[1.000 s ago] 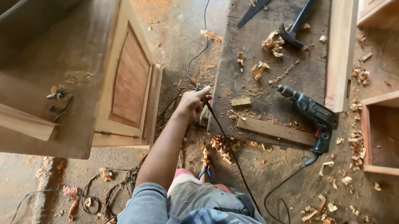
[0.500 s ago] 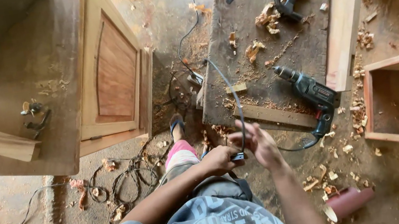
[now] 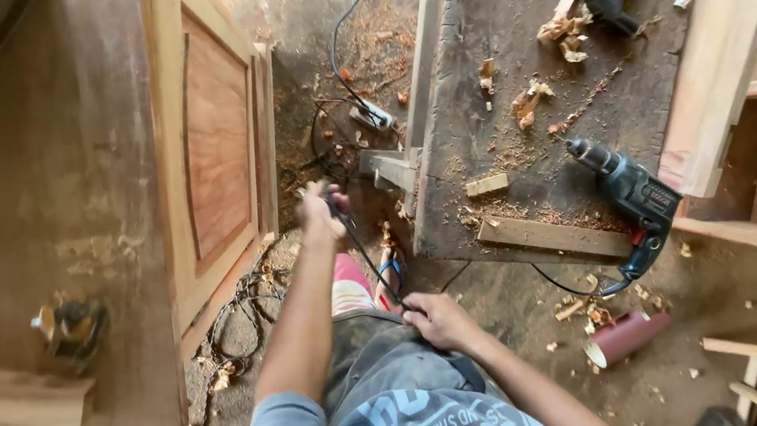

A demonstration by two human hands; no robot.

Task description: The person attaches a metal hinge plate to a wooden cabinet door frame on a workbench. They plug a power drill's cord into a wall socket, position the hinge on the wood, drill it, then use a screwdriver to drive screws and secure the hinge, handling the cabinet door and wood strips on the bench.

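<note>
We are gripping a black cord [image 3: 368, 263] with both hands: our left hand [image 3: 322, 214] is closing round its far end at twelve o'clock, our right hand [image 3: 439, 320] seemingly pinching it near our lap. The drill [image 3: 627, 194] is lying on the worktop [image 3: 512, 30] at two o'clock.

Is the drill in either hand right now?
No, the drill lies on the bench, while both hands hold a black cord.
</note>
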